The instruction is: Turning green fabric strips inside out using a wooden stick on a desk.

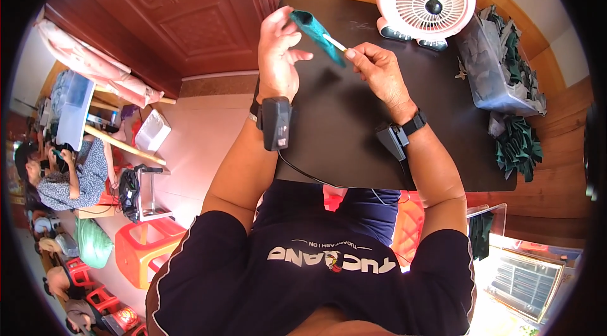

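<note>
A small dark-green fabric tube (318,37), open at its upper end, is held tilted above the black table. The white tip of a thin stick (335,42) meets its side; I cannot tell whether it goes inside. My right hand (377,69) pinches the stick's other end between thumb and fingers. Raised beside the tube's open end is my left hand (278,51), fingers apart and thumb stretched out. Its fingertips are close to or touching the fabric rim. Dark devices are strapped to both wrists, a larger box (276,123) on the left one.
A black table (354,140) lies under my hands. On it stand a white fan (432,4) and a clear bin (490,61) of green and grey fabric pieces; more green pieces (517,146) lie beside the bin. A cable (310,176) runs from my left wrist. Other people sit at left.
</note>
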`<state>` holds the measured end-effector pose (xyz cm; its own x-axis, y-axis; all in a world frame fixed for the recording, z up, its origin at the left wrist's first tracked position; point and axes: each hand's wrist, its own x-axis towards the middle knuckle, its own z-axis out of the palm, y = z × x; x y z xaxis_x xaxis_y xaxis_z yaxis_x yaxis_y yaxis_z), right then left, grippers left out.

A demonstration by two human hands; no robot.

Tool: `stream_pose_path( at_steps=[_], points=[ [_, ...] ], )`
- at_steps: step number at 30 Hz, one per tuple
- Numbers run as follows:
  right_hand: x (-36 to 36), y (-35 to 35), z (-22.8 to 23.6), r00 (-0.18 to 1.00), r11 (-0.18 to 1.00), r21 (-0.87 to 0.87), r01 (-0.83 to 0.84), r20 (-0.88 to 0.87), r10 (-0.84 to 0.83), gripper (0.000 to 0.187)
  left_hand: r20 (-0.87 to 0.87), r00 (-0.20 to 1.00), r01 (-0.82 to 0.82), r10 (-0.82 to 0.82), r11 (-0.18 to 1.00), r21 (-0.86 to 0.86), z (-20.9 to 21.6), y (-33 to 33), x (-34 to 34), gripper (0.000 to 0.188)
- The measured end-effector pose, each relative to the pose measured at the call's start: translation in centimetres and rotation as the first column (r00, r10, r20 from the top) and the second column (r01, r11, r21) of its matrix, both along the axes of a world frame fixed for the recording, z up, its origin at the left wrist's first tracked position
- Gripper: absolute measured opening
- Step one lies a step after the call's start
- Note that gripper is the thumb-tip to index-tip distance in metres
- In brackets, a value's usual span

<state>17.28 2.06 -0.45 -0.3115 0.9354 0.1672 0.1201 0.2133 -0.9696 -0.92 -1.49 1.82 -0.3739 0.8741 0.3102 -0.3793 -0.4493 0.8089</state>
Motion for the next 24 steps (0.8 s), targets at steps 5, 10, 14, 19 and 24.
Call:
stream_pose_path(
  at_steps=[5, 10, 14, 19, 24],
  points=[
    [-0.2, -1.0, 0.7, 0.989, 0.99, -0.033, -0.136, 0.061, 0.138, 0.024, 0.163, 0.883, 0.435, -0.44, 0.898, 0.067, -0.2, 0.5, -1.6, 0.035],
    [-0.4, -1.3, 0.7, 0.992, 0.995, 0.004, -0.099, 0.085, 0.098, 0.025, 0.061, 0.967, 0.249, -0.248, 0.968, -0.011, -0.1, 0.0, -0.8, 0.028],
    [-0.5, -1.2, 0.4, 0.987, 0.985, -0.048, -0.163, -0.012, 0.163, 0.027, -0.007, 0.973, 0.231, -0.232, 0.971, -0.066, -0.1, -0.8, 0.1, 0.031],
    [-0.9, -1.6, 0.7, 0.98, 0.975, -0.098, -0.198, -0.04, 0.195, 0.026, -0.002, 0.978, 0.21, -0.21, 0.977, -0.037, 0.2, -1.0, -0.2, 0.033],
    [-0.8, -1.3, 0.4, 0.988, 0.989, -0.027, -0.144, 0.058, 0.146, 0.027, 0.074, 0.987, 0.145, -0.144, 0.989, -0.015, 0.3, -0.6, -1.1, 0.036]
  ],
)
